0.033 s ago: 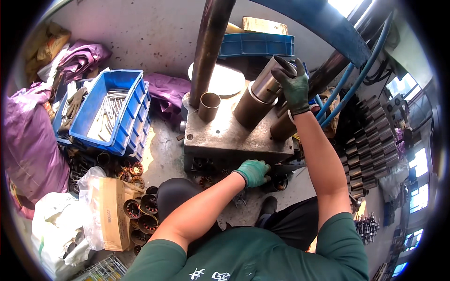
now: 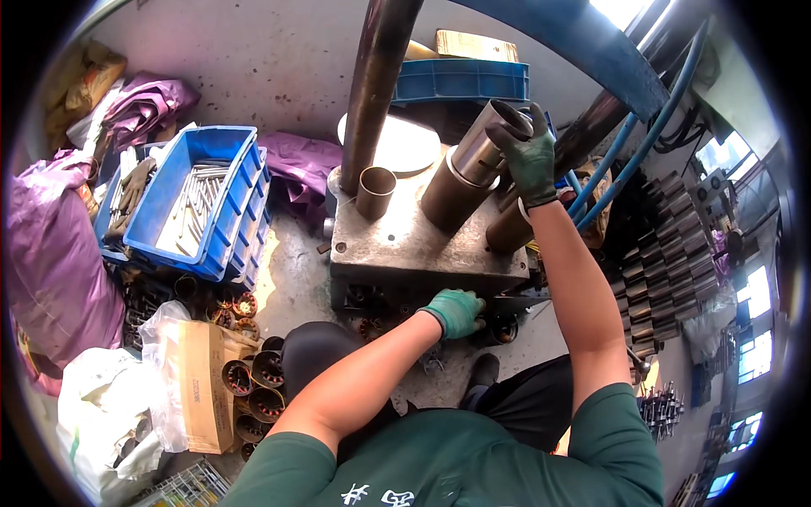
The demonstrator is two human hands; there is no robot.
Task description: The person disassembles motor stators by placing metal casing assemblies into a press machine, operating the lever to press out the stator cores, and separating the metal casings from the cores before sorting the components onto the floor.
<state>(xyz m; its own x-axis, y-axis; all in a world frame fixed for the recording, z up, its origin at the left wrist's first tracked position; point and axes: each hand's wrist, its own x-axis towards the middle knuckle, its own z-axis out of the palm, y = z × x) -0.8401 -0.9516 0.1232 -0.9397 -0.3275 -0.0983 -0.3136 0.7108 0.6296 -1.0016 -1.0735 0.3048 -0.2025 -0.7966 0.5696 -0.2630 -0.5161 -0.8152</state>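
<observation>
My right hand, in a dark green glove, grips the upper end of a shiny metal cylinder. Its thumb side lies against the cylinder near the rim, and the far fingers are partly hidden. The cylinder stands in a wider dark steel sleeve on the thick metal bed of a press. My left hand, in a light green glove, is low at the bed's front edge with its fingers curled; what they close on is hidden.
A short pipe stands on the bed between thick posts. To the left are blue crates holding metal rods, a cardboard box and several wound motor cores. Stacked metal cylinders and blue hoses lie to the right.
</observation>
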